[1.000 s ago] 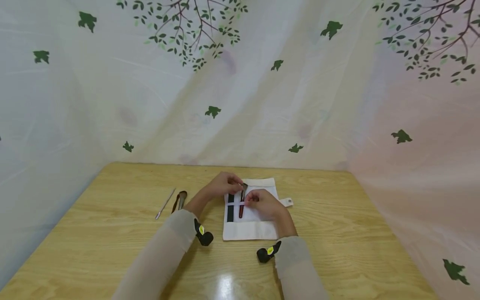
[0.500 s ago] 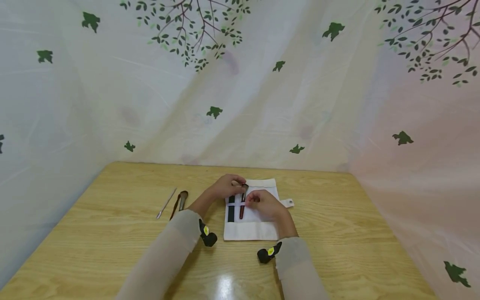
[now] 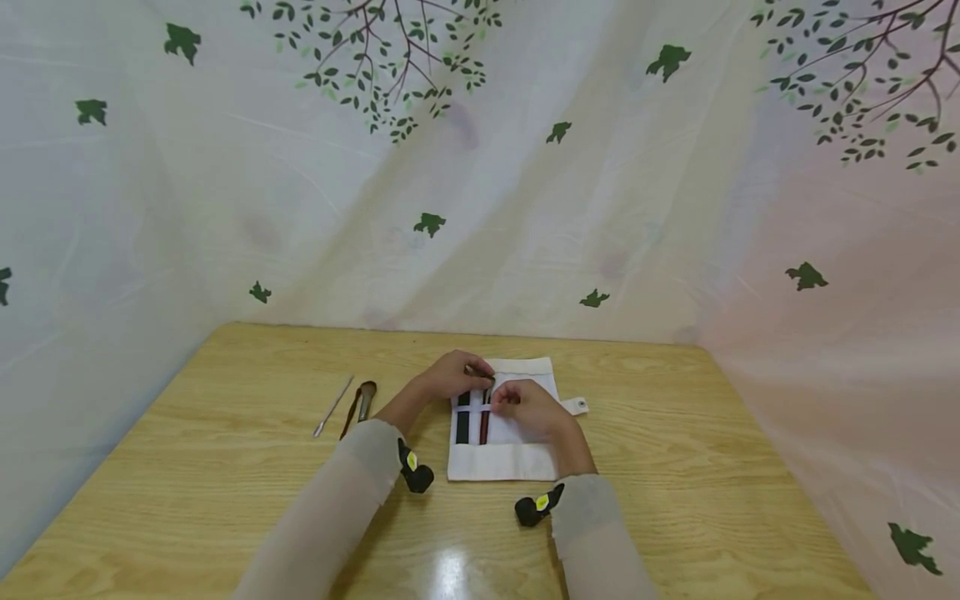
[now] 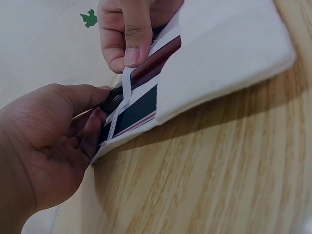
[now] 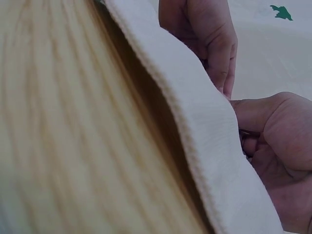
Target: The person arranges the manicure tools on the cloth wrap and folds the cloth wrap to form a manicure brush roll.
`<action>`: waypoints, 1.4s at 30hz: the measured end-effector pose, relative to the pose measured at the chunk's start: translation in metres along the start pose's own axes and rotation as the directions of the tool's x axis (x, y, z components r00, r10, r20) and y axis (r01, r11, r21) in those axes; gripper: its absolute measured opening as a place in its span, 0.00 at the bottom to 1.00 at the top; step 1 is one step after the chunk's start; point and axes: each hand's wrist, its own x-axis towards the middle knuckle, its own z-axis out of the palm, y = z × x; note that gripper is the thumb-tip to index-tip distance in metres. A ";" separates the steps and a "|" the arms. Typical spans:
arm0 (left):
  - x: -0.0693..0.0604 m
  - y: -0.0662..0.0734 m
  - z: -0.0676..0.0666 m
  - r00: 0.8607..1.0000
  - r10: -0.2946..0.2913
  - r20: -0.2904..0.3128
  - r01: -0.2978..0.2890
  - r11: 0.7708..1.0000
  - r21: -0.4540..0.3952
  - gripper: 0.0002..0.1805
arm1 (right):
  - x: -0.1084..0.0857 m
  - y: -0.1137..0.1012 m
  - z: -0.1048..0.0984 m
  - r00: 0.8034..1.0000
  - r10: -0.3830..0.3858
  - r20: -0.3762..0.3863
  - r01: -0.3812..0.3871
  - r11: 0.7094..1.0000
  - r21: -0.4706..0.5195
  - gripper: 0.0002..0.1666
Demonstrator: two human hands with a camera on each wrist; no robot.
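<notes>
pale cloth printed with green leaves and thin branches (image 3: 337,208) hung behind and beside a light wood-grain table (image 3: 675,467). seen from the head, a flat white cloth pouch (image 3: 502,462) lay spread between both hands, its narrow snap tab (image 3: 576,406) sticking out to the right. on it sat a slim brush with a glossy dark red handle (image 3: 483,429), lower end meeting the folded pocket, beside a flat black strip (image 3: 462,427). the left hand (image 3: 453,374) was bent over the brush's upper end, the right hand (image 3: 527,404) curled at its middle. to the left, well apart from the pouch, lay a thin pale rod (image 3: 332,407) and a brush with a fluffy brown head (image 3: 366,400), with a narrow brown thing (image 3: 349,414) alongside; the left arm partly covered these two.

from the left wrist, the left thumb and fingers pinched the dark upper part of the red-handled brush, probably to steer it, while the right thumb and fingers nipped a narrow white elastic band (image 4: 126,86), apparently to give the handle slack where it ran beneath towards the pocket.

from the right wrist, the pouch's stitched edge stood slightly off the table and hid both hands' fingertips, so neither grip could be judged there.
</notes>
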 end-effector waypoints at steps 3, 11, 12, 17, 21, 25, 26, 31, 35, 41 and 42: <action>-0.002 0.000 -0.002 1.000 0.000 0.007 0.000 1.000 -0.010 0.12 | 0.000 0.000 0.000 1.000 0.007 0.003 -0.007 1.000 0.003 0.02; -0.005 0.000 -0.006 1.000 0.000 0.021 0.000 0.999 -0.038 0.09 | 0.001 0.000 0.000 1.000 0.011 -0.003 -0.011 1.000 -0.002 0.02; -0.005 0.000 -0.006 1.000 0.000 0.026 0.001 0.999 -0.049 0.08 | 0.001 0.000 0.000 1.000 0.010 -0.006 -0.010 1.000 -0.003 0.02; -0.006 -0.003 -0.006 0.998 0.004 0.059 0.002 0.996 -0.089 0.07 | 0.001 0.000 -0.001 1.000 -0.001 -0.019 0.001 1.000 0.003 0.02; -0.008 -0.002 -0.007 0.997 0.000 0.079 0.007 0.996 -0.089 0.06 | 0.001 0.001 0.000 0.999 0.009 -0.030 -0.009 1.000 -0.002 0.02; -0.009 -0.004 -0.007 0.996 -0.003 0.093 0.012 0.996 -0.089 0.06 | 0.001 0.002 0.000 0.999 0.024 -0.039 -0.024 1.000 -0.018 0.03; -0.009 -0.005 -0.007 0.995 -0.001 0.097 0.010 0.996 -0.092 0.06 | 0.001 0.002 0.000 0.999 0.026 -0.040 -0.026 0.999 -0.022 0.03; -0.009 -0.008 -0.007 0.992 0.032 0.124 -0.018 0.993 -0.115 0.05 | -0.001 0.001 0.000 0.999 0.024 -0.045 -0.025 0.999 -0.036 0.04; -0.009 -0.008 -0.007 0.990 0.040 0.139 -0.023 0.992 -0.123 0.05 | -0.002 0.000 -0.001 0.999 0.011 -0.048 -0.012 0.999 -0.038 0.04; -0.009 -0.007 -0.007 0.989 0.041 0.143 -0.026 0.994 -0.107 0.06 | -0.003 -0.002 -0.002 0.998 0.021 -0.057 -0.024 0.998 -0.057 0.03; -0.009 -0.008 -0.007 0.989 0.044 0.142 -0.029 0.994 -0.103 0.06 | -0.004 -0.003 -0.003 0.998 0.021 -0.058 -0.024 0.998 -0.063 0.02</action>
